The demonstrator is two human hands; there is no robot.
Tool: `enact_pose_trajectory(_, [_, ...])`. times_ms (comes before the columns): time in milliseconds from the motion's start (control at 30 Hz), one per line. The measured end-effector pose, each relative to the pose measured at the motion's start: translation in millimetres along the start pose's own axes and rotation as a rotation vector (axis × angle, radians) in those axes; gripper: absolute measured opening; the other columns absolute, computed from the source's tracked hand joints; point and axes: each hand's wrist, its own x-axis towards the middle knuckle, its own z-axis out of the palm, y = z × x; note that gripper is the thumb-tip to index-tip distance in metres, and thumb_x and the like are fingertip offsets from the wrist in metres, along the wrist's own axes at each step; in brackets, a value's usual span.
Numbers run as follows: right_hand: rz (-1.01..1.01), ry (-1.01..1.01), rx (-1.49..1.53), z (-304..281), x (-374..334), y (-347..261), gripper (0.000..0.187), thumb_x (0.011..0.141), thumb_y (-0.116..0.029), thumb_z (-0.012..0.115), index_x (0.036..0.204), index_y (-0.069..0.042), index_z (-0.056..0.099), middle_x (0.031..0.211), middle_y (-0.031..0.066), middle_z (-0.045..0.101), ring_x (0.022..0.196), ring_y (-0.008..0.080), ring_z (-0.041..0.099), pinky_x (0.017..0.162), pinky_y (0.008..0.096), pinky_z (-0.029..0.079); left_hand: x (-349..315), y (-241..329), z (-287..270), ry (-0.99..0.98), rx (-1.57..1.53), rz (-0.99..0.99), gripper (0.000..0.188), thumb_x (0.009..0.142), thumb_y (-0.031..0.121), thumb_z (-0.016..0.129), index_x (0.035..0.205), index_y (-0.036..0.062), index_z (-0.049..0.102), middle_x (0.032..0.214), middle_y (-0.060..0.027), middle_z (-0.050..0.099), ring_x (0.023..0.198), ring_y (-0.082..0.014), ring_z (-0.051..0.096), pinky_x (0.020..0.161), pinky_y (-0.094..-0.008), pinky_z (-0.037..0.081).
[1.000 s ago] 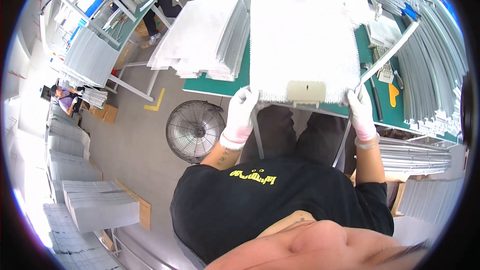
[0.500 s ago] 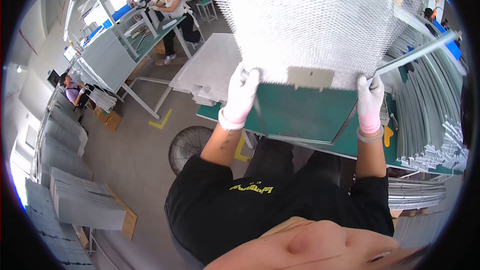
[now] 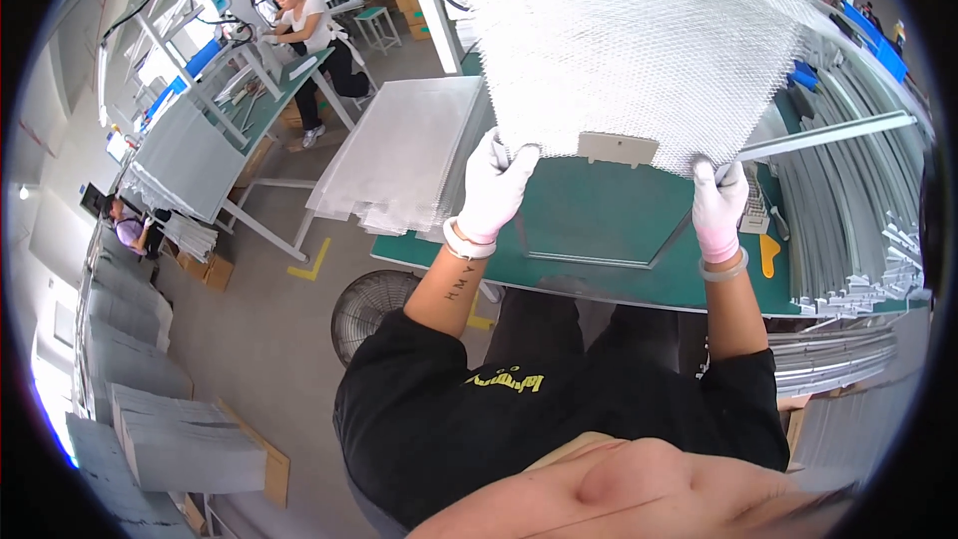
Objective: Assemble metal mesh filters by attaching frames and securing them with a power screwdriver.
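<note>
A large sheet of silvery metal mesh [image 3: 639, 40] with a small beige tab on its lower edge is held up, tilted toward me, above the green work table [image 3: 609, 230]. My left hand [image 3: 494, 190], in a white glove, grips the sheet's lower left corner. My right hand [image 3: 718, 208], also gloved, grips the lower right corner. A long thin metal strip [image 3: 838, 133] runs from my right hand out to the right.
A stack of similar mesh sheets [image 3: 399, 160] lies on the table's left end. Metal frames and strips [image 3: 858, 240] pile at the right. A floor fan [image 3: 374, 304] stands below the table. Other people work at a bench [image 3: 299, 20] at the back left.
The mesh sheet lay flat on the table a second ago; both hands have lifted its near edge up and toward me, so it now stands raised over the green mat.
</note>
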Motion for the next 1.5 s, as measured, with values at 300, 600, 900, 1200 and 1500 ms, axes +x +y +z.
enact_pose_trajectory(300, [0.101, -0.244, 0.158, -4.4, -19.5, 7.4, 0.028, 0.096, -0.009, 0.063, 0.122, 0.003, 0.059, 0.110, 0.0036, 0.068, 0.093, 0.0062, 0.059, 0.084, 0.0245, 0.048, -29.4, -61.3, -27.1, -0.089, 0.140, 0.021, 0.041, 0.097, 0.011, 0.063, 0.133, -0.0024, 0.050, 0.119, -0.0059, 0.064, 0.106, -0.0109, 0.059, 0.093, -0.0289, 0.048])
enact_pose_trajectory(600, [0.090, -0.063, 0.198, 10.4, 15.7, -27.8, 0.016, 0.095, -0.014, 0.068, 0.093, -0.003, 0.056, 0.063, -0.0077, 0.045, 0.056, 0.0000, 0.037, 0.049, 0.0190, 0.031, 0.8, -18.3, -12.5, -0.024, 0.034, 0.136, 0.030, 0.099, 0.001, 0.052, 0.129, -0.0011, 0.047, 0.089, 0.0027, 0.047, 0.076, -0.0044, 0.040, 0.072, -0.0195, 0.038])
enact_pose_trajectory(900, [0.053, 0.013, 0.050, 4.5, 9.2, -17.4, 0.031, 0.092, -0.017, 0.075, 0.073, -0.009, 0.051, 0.064, -0.0083, 0.047, 0.060, 0.0010, 0.037, 0.054, 0.0208, 0.033, -4.9, -14.7, -16.2, -0.004, 0.024, 0.111, 0.021, 0.100, 0.003, 0.050, 0.120, -0.0006, 0.052, 0.091, 0.0014, 0.058, 0.076, -0.0012, 0.046, 0.065, -0.0189, 0.038])
enact_pose_trajectory(1200, [-0.002, 0.001, -0.024, 10.9, 2.3, -22.5, 0.023, 0.096, -0.020, 0.070, 0.090, -0.004, 0.056, 0.069, -0.0084, 0.047, 0.063, 0.0005, 0.037, 0.054, 0.0184, 0.031, -2.4, -12.7, -4.9, 0.016, -0.066, 0.108, 0.020, 0.098, 0.005, 0.057, 0.117, -0.0006, 0.058, 0.093, 0.0029, 0.059, 0.075, -0.0014, 0.045, 0.065, -0.0184, 0.039])
enact_pose_trajectory(1500, [0.099, -0.073, 0.089, 8.4, 5.7, -24.4, 0.013, 0.098, -0.014, 0.066, 0.095, -0.003, 0.058, 0.073, -0.0080, 0.048, 0.067, 0.0003, 0.037, 0.060, 0.0189, 0.032, -3.7, -18.2, -13.0, 0.092, 0.113, 0.160, 0.021, 0.095, 0.003, 0.062, 0.082, 0.0071, 0.047, 0.074, 0.0036, 0.049, 0.065, -0.0022, 0.041, 0.056, -0.0207, 0.037])
